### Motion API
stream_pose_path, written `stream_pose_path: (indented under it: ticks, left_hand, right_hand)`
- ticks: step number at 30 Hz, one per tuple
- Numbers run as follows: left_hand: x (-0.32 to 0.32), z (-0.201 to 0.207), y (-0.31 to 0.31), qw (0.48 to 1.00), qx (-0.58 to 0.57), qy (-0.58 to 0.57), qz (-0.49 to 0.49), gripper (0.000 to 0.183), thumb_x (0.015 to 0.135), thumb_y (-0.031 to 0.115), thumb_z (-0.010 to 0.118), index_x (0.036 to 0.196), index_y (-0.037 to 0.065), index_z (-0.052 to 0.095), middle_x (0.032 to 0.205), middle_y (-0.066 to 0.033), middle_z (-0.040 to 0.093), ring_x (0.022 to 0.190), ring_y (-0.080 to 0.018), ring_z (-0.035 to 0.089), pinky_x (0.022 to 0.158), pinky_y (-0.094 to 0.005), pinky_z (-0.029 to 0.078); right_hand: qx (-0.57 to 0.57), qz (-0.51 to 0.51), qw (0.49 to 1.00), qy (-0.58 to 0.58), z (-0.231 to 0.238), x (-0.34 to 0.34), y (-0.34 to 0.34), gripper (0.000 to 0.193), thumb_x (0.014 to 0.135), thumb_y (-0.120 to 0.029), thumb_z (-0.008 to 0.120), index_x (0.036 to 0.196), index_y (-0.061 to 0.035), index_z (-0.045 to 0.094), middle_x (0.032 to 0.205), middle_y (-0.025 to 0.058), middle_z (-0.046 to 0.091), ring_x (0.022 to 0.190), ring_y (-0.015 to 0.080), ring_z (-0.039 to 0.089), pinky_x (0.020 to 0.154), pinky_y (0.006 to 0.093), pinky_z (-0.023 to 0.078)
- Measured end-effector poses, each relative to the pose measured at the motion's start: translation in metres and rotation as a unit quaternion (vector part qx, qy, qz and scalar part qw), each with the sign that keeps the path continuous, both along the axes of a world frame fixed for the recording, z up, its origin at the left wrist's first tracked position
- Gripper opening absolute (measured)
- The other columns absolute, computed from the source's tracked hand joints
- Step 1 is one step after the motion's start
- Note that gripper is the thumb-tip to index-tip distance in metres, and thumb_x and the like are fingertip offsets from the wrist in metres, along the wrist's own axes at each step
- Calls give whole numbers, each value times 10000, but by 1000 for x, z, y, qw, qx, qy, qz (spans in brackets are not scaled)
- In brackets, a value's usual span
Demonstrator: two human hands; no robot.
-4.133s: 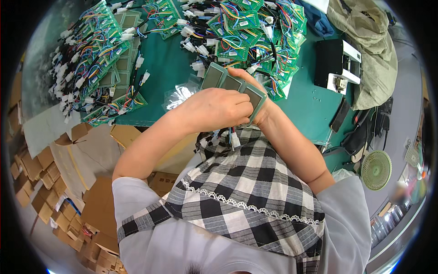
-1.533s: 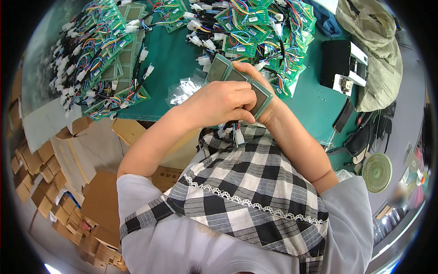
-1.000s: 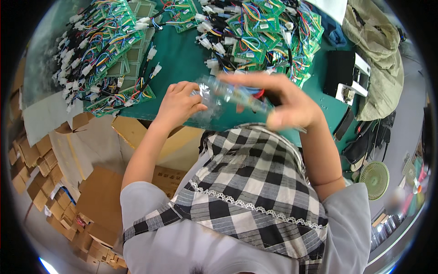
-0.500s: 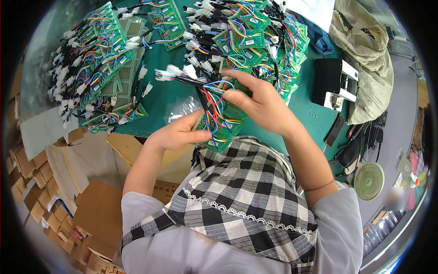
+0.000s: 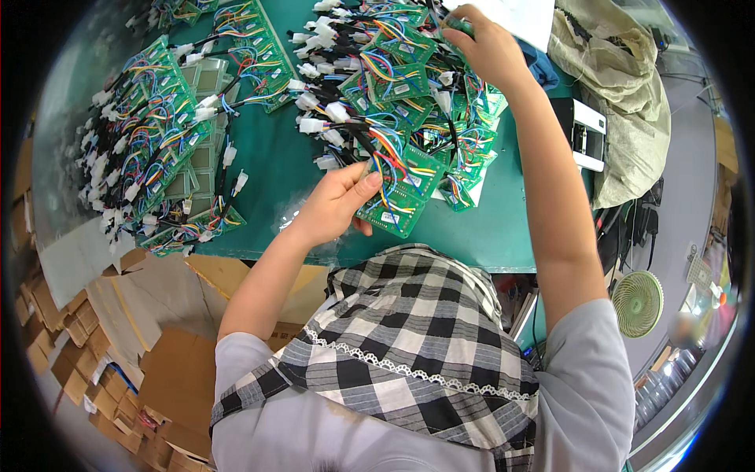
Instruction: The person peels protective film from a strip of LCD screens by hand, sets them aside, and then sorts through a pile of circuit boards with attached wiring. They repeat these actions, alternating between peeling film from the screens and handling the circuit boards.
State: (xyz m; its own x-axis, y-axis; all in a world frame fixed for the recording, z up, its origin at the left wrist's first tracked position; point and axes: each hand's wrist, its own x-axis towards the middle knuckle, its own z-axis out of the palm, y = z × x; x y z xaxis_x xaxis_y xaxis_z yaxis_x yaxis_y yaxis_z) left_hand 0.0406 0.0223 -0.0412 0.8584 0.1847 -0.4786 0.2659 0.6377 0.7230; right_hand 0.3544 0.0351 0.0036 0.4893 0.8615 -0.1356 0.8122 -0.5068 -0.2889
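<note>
At far left, brown cardboard boxes (image 5: 71, 315) lie below the green surface (image 5: 267, 157). On its left part spreads a heap of green circuit boards with multicoloured wires and white plastic connectors (image 5: 157, 134), with grey rectangular screens in pale frames (image 5: 203, 160) beside it. Next, the left hand (image 5: 334, 206) has its grip closed on a green rectangular circuit board with red, blue and yellow wires (image 5: 391, 216), thumb on top, near the surface's front edge. Just beyond lies a second heap of wired green boards (image 5: 401, 82). At that heap's far right end, the right hand (image 5: 489, 49) has its grip closed about a small green object (image 5: 461, 27), its kind unclear. Farther right stand a black-and-white boxy device (image 5: 590, 119), crumpled beige cloth (image 5: 621, 94) and a round pale-green fan (image 5: 638, 304).
</note>
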Motion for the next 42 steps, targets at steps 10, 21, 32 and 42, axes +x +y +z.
stream_pose_path:
  ticks: [10, 21, 32, 42]
  left_hand:
    - [49, 17, 31, 990, 103, -5, 98, 357, 1043, 362, 494, 1135, 35, 605, 834, 8, 576, 581, -73, 581, 477, -230, 489]
    - [62, -6, -25, 974, 204, 52, 90, 403, 1015, 384, 556, 1061, -15, 573, 643, -35, 530, 488, -107, 543, 453, -280, 450]
    - [-2, -13, 39, 918, 371, 134, 52, 362, 970, 399, 587, 1001, 54, 693, 787, -100, 691, 649, -226, 668, 580, -352, 502]
    - [-21, -116, 170, 553, 694, 429, -169, 456, 835, 329, 746, 1168, 75, 567, 1181, -145, 633, 971, -349, 683, 755, -477, 555]
  right_hand:
    - [-101, 103, 953, 268, 43, -75, -27, 330, 894, -346, 698, 956, -23, 668, 810, 143, 678, 772, 310, 690, 665, 389, 530]
    - [236, 149, 931, -233, 5, -62, -55, 282, 866, -353, 701, 1056, -144, 691, 968, 79, 650, 938, 282, 616, 755, 410, 466]
    - [15, 73, 973, 218, -13, -130, -173, 294, 821, -181, 756, 1078, -53, 693, 929, 129, 688, 862, 319, 622, 754, 410, 497]
    - [81, 94, 992, -27, -69, -158, -215, 376, 760, -235, 791, 1075, -108, 628, 1013, 55, 617, 931, 271, 568, 801, 407, 432]
